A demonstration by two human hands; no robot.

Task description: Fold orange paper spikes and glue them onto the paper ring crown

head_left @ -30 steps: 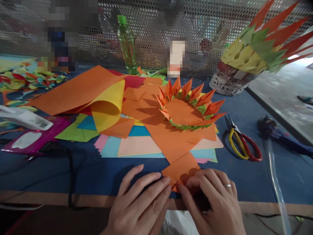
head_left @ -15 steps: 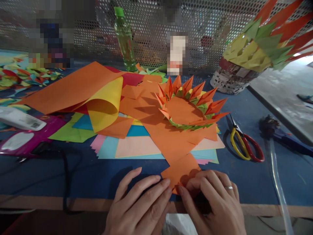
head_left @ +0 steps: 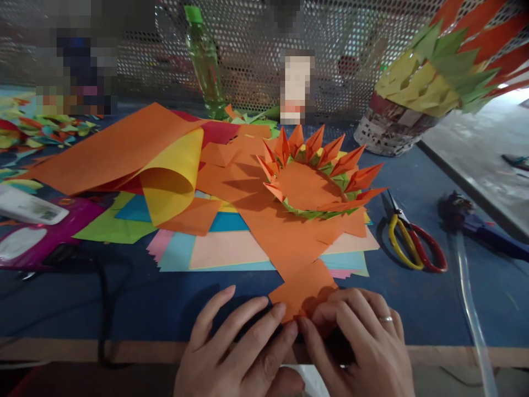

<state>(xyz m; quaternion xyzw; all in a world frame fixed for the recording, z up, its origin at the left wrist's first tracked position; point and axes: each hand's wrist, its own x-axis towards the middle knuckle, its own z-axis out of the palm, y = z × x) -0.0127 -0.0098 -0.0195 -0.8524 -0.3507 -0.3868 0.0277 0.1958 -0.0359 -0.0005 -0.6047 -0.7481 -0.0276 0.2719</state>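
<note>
At tabletop near edge: orange paper square pinned flat; left hand grip open, fingertips pressing its corner; right hand curled over the fold, pinch unclear. Hard surface likely backs the crease.

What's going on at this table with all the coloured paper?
A person is folding a small orange paper at the near edge of the table. The left hand presses its corner with flat fingers; the right hand curls over the other side. Behind, a spiky paper ring sits on loose sheets, and scissors lie to the right.
</note>
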